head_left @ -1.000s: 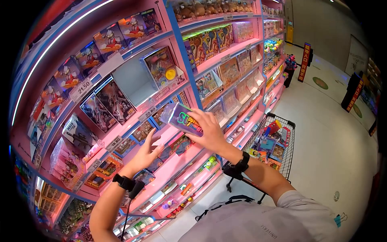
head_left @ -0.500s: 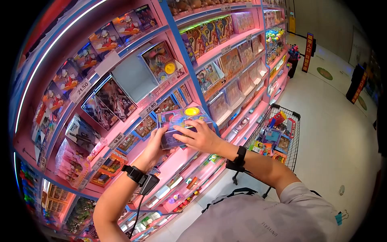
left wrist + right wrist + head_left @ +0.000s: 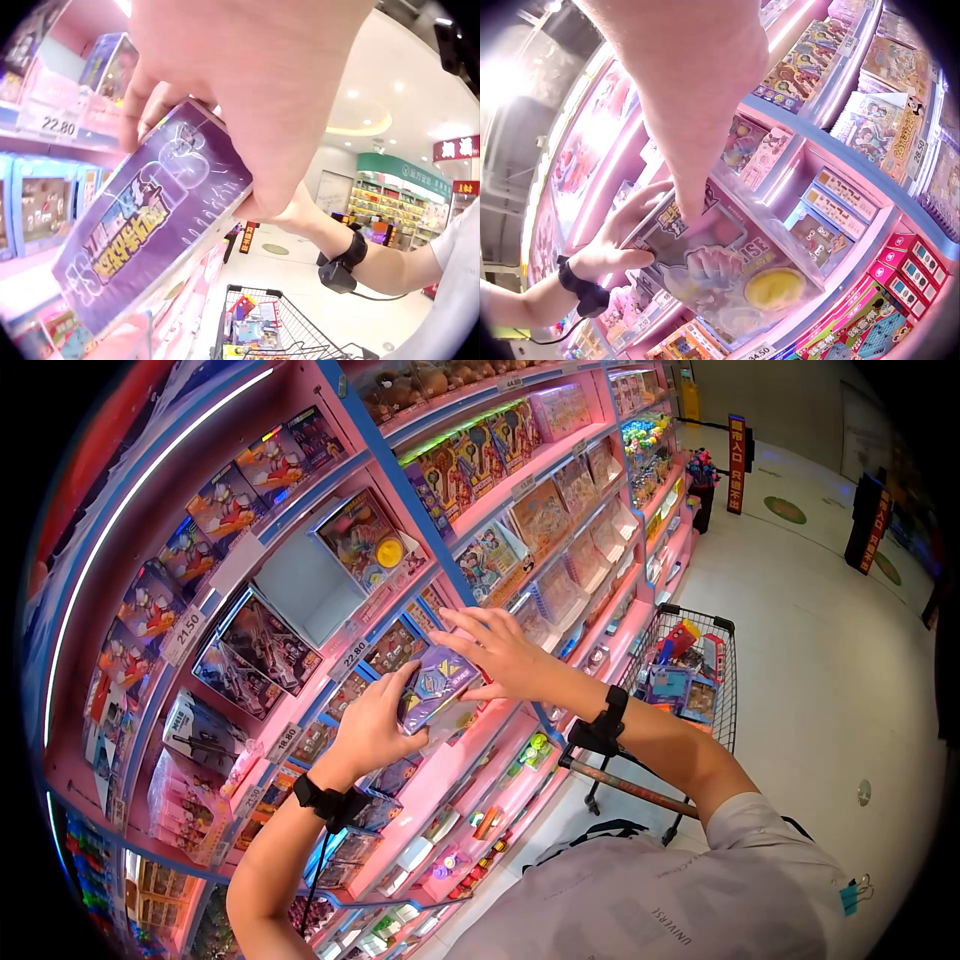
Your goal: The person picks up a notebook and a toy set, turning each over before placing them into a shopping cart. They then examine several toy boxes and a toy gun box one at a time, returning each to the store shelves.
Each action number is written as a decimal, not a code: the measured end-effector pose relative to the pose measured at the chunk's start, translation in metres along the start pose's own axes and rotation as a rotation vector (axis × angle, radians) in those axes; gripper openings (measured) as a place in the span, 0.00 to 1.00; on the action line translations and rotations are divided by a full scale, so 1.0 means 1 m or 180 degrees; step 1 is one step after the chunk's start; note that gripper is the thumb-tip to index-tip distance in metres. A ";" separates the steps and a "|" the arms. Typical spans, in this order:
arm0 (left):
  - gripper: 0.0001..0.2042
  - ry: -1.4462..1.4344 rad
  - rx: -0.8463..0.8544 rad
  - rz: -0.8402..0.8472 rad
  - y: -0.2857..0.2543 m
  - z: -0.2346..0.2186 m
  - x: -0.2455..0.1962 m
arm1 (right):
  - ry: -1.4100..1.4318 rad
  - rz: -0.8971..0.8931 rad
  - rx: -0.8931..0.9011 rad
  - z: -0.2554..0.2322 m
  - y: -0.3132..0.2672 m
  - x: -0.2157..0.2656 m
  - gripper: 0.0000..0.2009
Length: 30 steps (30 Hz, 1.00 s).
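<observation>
A purple boxed toy (image 3: pixel 437 685) is held before the shelves in the head view. My left hand (image 3: pixel 372 728) grips its near-left end, thumb below and fingers over the edge. At its right side is my right hand (image 3: pixel 510 655), fingers spread and mostly straight, thumb close to the box. In the left wrist view the purple side of the box (image 3: pixel 150 217) shows printed lettering, with the left hand (image 3: pixel 255 90) over its top end. The right wrist view shows the broad face with a yellow disc (image 3: pixel 774 289) and a digit of the right hand (image 3: pixel 694 97) against it.
Pink shelves (image 3: pixel 520 510) with blue edges hold many boxed toys, with price tags (image 3: pixel 355 653) along the fronts. A similar box with a yellow disc (image 3: pixel 365 540) stands upper left. A black wire shopping cart (image 3: pixel 690 660) with several packages stands to the right.
The box went from the right hand into both hands, and has been turned from its broad face to a narrow purple side. The right hand's fingers have lifted off its top.
</observation>
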<state>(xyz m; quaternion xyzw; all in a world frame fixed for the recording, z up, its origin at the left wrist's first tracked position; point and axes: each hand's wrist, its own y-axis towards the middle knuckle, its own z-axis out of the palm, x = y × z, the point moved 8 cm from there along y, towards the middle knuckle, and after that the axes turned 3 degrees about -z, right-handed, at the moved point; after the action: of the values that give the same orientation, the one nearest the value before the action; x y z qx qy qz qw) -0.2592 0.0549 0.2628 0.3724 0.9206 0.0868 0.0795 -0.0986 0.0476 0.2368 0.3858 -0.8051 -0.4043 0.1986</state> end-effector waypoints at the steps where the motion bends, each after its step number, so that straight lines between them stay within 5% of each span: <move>1: 0.43 0.0258 -0.0017 0.0115 0.003 -0.005 -0.008 | 0.0119 0.0030 -0.0031 -0.002 0.001 -0.002 0.50; 5: 0.46 0.1323 -0.0092 0.0381 0.009 -0.029 -0.041 | 0.0063 -0.0069 -0.0154 -0.009 0.010 -0.010 0.52; 12: 0.43 0.2477 -0.1204 0.0721 0.015 -0.078 -0.058 | -0.0434 -0.0189 -0.0747 -0.049 0.051 -0.006 0.43; 17: 0.40 0.2813 -0.1774 0.0677 0.008 -0.119 -0.063 | -0.0745 -0.0491 -0.1253 -0.077 0.087 0.007 0.45; 30: 0.47 0.2666 -0.1854 0.0115 -0.012 -0.157 -0.023 | -0.0482 -0.0333 -0.1371 -0.074 0.127 0.002 0.45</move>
<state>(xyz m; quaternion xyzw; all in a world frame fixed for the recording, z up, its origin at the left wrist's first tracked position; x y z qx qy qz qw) -0.2837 0.0145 0.4143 0.2839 0.8045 0.4830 -0.1973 -0.1114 0.0571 0.3824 0.3442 -0.6918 -0.6043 0.1943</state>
